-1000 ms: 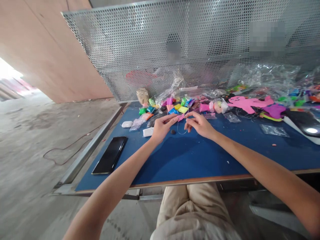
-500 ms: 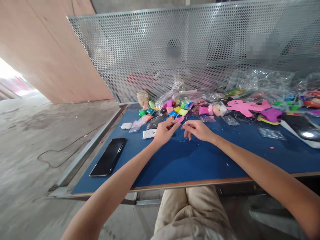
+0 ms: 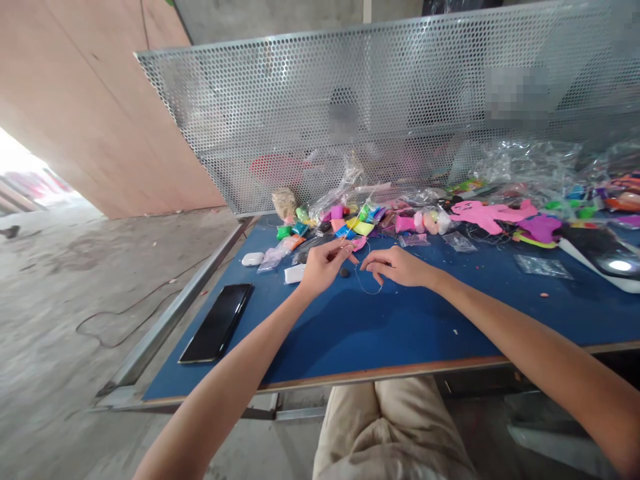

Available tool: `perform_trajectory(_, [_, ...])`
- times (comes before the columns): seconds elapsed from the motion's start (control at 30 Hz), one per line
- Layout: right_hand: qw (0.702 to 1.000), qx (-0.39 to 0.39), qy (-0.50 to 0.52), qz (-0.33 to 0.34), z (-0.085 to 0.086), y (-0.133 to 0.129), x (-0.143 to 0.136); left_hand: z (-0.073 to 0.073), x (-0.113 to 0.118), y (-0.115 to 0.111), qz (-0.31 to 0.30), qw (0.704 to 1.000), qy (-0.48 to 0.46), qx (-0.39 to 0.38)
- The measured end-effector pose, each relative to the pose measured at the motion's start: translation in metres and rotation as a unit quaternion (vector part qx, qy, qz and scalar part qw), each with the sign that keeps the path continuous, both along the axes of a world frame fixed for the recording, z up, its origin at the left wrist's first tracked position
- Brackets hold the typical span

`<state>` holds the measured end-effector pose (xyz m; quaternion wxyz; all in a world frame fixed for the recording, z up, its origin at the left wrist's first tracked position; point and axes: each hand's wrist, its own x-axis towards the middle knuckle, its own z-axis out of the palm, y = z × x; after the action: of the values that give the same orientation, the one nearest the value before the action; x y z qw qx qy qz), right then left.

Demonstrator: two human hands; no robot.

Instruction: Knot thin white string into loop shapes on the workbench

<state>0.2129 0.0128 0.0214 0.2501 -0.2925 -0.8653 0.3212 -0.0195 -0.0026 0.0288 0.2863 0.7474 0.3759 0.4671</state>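
Over the blue counter (image 3: 400,327), the left hand (image 3: 323,267) pinches one small pink piece (image 3: 359,244). At four o'clock from it, the right hand (image 3: 400,267) bends its fingers loosely beside one thin, looping thread (image 3: 369,293); whether they grip it, I cannot tell. One round dark disc (image 3: 345,273) lies at seven o'clock, one glossy phone (image 3: 216,325) at eight, one perforated metal screen (image 3: 300,100) at twelve.
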Motion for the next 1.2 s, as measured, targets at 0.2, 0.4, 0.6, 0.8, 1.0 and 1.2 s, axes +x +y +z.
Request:
perform_trajectory(0.2, [0.997, -0.070, 0.004, 0.025, 0.004, -0.002, 0.001, 0.000, 0.000, 0.001, 0.000, 0.999, 0.045, 0.006])
perform_trajectory(0.4, [0.994, -0.088, 0.067, -0.011, -0.004, 0.012, 0.007, 0.001, -0.006, 0.004, 0.035, 0.997, 0.067, 0.025])
perform_trajectory(0.6, [0.984, -0.050, 0.150, -0.085, -0.009, 0.037, 0.028, 0.009, -0.026, 0.009, 0.112, 0.967, 0.211, 0.092])
perform_trajectory(0.8, [0.990, -0.014, 0.087, -0.109, -0.017, 0.049, 0.040, 0.002, -0.045, 0.026, 0.133, 0.950, 0.268, 0.092])
perform_trajectory(1.0, [0.986, -0.010, 0.112, -0.123, -0.025, 0.054, 0.039, -0.006, -0.048, 0.035, 0.124, 0.951, 0.271, 0.083])
perform_trajectory(1.2, [0.970, -0.049, 0.199, -0.133, -0.018, 0.047, 0.032, 0.000, -0.045, 0.029, 0.143, 0.940, 0.288, 0.116])
